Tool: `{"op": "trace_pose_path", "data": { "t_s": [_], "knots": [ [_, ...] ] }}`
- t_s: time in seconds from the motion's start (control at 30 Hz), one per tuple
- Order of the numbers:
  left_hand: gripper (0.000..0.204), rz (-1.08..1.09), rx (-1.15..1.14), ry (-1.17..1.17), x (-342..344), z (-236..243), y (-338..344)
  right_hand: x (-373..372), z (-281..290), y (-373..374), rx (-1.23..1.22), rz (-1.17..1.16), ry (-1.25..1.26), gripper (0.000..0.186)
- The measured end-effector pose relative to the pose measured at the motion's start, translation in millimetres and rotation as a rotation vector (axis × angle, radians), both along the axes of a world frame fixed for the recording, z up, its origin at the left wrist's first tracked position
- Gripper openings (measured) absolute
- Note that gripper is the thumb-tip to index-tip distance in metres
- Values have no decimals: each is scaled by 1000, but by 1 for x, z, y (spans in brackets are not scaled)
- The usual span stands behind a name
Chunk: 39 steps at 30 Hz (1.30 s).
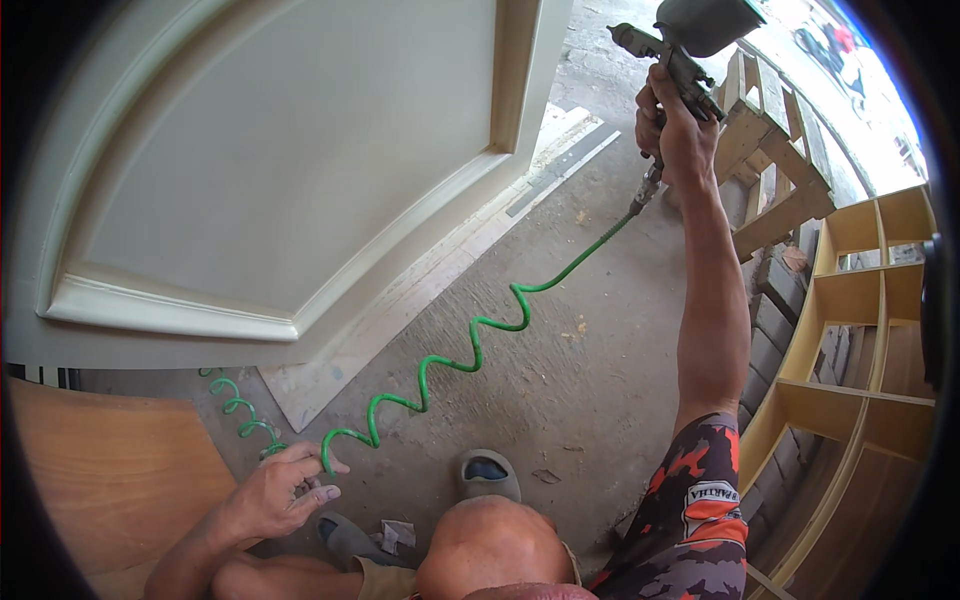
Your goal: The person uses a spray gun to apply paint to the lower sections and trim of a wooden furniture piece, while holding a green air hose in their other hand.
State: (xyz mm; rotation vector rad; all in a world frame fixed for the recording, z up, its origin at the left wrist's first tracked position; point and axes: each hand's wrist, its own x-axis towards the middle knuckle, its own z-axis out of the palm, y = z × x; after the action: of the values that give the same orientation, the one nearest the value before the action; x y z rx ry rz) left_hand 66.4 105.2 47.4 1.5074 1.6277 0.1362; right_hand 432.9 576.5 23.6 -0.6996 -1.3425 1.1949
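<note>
The right hand [685, 135], arm outstretched, is clamped around the grip of the spray gun [683, 80]; whether the trigger is pressed cannot be told, and no mist is visible. The gun is beyond the right edge of the pale moulded panel [290, 150], its nozzle directed left towards that edge and its cup [705, 25] uppermost. The left hand [280, 492] is loosely curled on the green coiled hose [476, 345], low on the left, near the panel's near corner.

Step in hand, as judged: working the gun about the panel with the hose kept under control.

Recommendations:
- Keep the nozzle square to the surface being coated and its stand-off even; swinging the wrist risks an uneven coat.
- Keep the cup upright, as tilting may disturb the feed.
- Let the left hand lift and pay out the hose without tension. The coils run close to the panel's lower edge, and a slack loop could mark a wet finish.
- Watch the wooden frame [790, 190] just beside the gun; a knock there could spoil the aim.
</note>
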Motion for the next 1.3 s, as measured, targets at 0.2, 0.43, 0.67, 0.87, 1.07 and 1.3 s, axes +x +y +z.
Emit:
{"op": "trace_pose_path", "data": {
  "t_s": [0.2,0.43,0.67,0.87,1.07,1.3],
  "knots": [
    [33,37,-44,-1,11,6,11,13,0,28,-18,-80,-19,47],
    [32,26,-22,1,12,3,12,19,-2,46,-20,-114,-13,45],
    [28,16,49,-38,13,0,11,16,6,36,4,-183,-40,42],
    [26,65,-31,-25,6,2,3,-4,9,-3,-7,-119,-59,43],
    [25,51,-13,-23,-8,-2,-18,-29,12,-43,-15,-48,-95,44],
    [24,82,-15,-12,-28,-3,-39,-51,5,-77,-48,-14,-118,37]
  ]
}}
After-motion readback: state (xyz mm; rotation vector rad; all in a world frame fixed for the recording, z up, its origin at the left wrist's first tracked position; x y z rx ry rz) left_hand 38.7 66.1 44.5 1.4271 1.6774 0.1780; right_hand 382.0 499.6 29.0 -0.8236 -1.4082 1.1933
